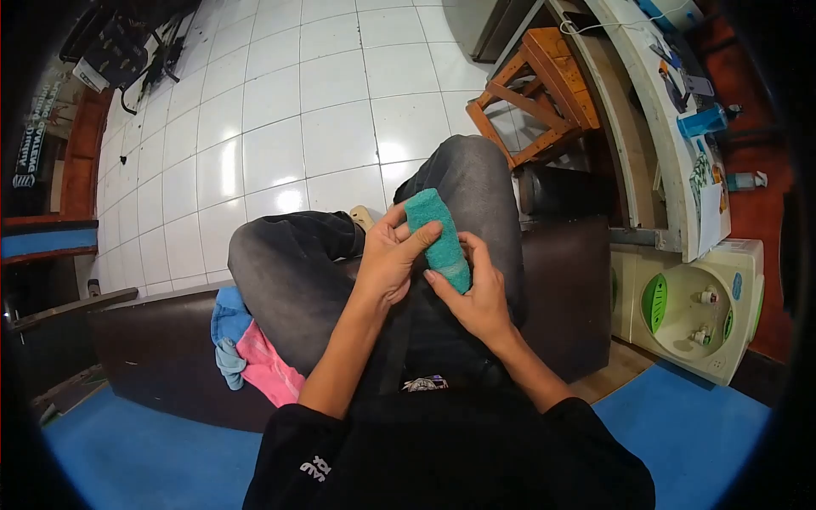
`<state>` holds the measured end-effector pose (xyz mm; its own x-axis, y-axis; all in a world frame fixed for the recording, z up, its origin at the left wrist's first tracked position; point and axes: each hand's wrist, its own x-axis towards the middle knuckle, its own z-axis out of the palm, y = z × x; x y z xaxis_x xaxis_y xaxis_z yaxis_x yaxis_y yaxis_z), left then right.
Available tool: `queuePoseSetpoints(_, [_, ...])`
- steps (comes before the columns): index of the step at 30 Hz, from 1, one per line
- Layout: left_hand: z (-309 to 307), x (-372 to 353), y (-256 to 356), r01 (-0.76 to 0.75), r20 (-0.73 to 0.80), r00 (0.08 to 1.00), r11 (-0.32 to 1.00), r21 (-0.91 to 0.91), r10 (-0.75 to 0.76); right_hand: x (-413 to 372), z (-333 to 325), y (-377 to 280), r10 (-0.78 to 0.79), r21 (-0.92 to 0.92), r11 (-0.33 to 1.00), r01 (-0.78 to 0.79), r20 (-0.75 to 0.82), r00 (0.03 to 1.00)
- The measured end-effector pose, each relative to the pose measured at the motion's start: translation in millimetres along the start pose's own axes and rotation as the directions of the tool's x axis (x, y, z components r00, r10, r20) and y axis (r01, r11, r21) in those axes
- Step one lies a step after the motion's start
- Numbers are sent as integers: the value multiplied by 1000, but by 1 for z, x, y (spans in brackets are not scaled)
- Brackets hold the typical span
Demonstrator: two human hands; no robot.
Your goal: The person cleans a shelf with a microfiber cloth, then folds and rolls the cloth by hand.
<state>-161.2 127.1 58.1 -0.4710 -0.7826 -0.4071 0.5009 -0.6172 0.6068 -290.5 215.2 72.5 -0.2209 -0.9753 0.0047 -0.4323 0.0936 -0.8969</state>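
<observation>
A green terry cloth (439, 241), folded into a narrow roll, is held between my two hands above my lap. My left hand (393, 259) grips its upper part, with the thumb lying across the front and the fingers behind. Lower down, my right hand (478, 296) pinches the bottom end between thumb and fingers. Beside my left thigh, a crumpled blue cloth (229, 316) and a pink cloth (267, 361) lie on the dark brown bench (161, 361) where I sit. Part of the pink cloth is hidden by my left forearm.
A wooden stool (552, 85) stands ahead on the right, by a cluttered counter (710, 183) holding a blue bottle (702, 122) and a spray bottle (746, 181). A cream water dispenser (693, 310) is at my right. White floor tiles (331, 93) spread ahead.
</observation>
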Motion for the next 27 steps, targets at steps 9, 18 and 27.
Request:
queuePoseSetpoints(9, [-11,-5,2,43,185,982,999,-27,-37,4,-6,-7,-1,81,997,-2,39,999])
queuePoseSetpoints(18, [-10,-3,4,-11,183,983,995,-102,29,9,-12,-20,-13,5,1000,13,-27,1000])
queuePoseSetpoints(27, [-8,-7,-1,61,181,983,991,-116,-39,1,-11,-12,69,54,996,-68,0,998])
